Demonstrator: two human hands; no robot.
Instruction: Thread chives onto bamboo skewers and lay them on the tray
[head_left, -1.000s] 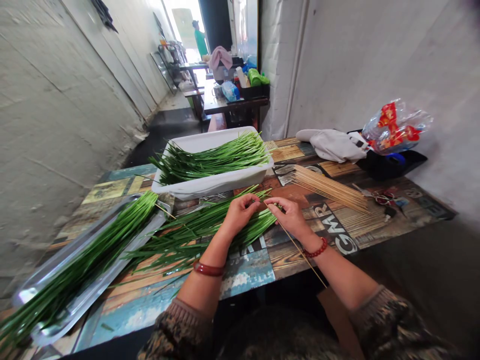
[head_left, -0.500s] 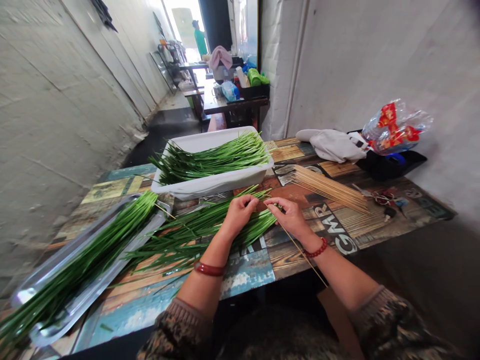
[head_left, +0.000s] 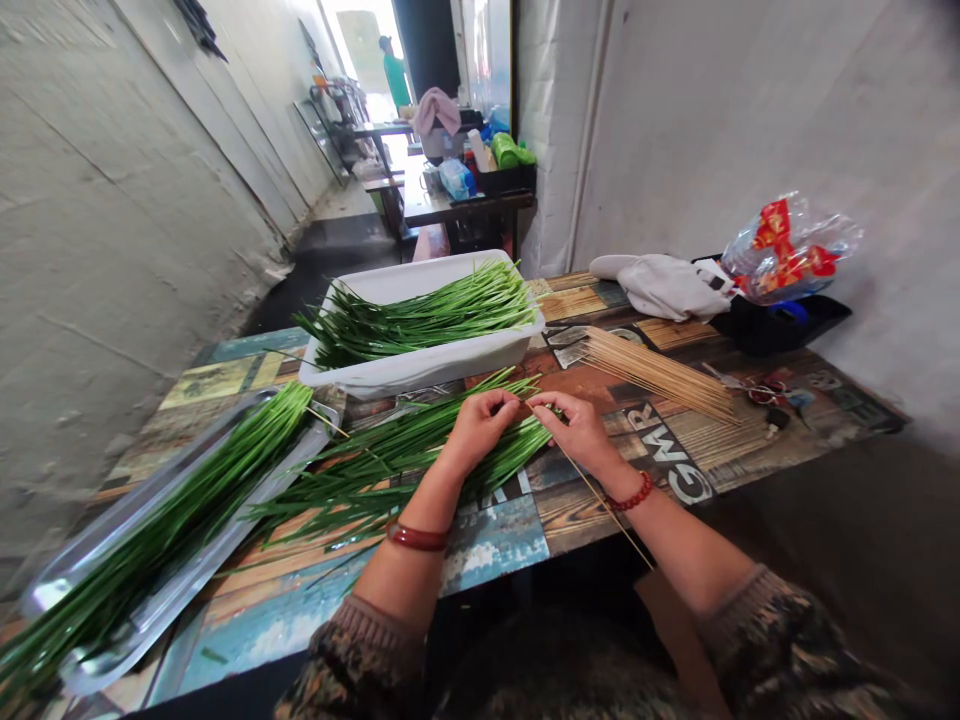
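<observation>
My right hand (head_left: 576,428) pinches a thin bamboo skewer (head_left: 604,504), which slants from its fingertips down toward the table's front edge. Close by on the left, my left hand (head_left: 481,428) is closed in a pinch near the skewer's upper end; what lies between its fingertips is too small to make out. Under and around both hands, a loose pile of garlic chives (head_left: 375,470) lies on the table. A metal tray (head_left: 196,570) at the left holds a bunch of chives (head_left: 225,480), with a skewer at its pale end. Behind my hands, a white plastic tub (head_left: 427,358) holds more chives (head_left: 435,312).
Bamboo skewers (head_left: 660,375) lie on the patterned table (head_left: 487,535) to the right. Beyond them are scissors (head_left: 765,392), keys (head_left: 776,424), a pale cap (head_left: 660,283) and a clear plastic bag (head_left: 787,250). Walls flank both sides. A person (head_left: 394,75) in green stands far back.
The view has shifted very slightly. Both hands keep nearly the same pose, and the skewer and chives show no clear movement.
</observation>
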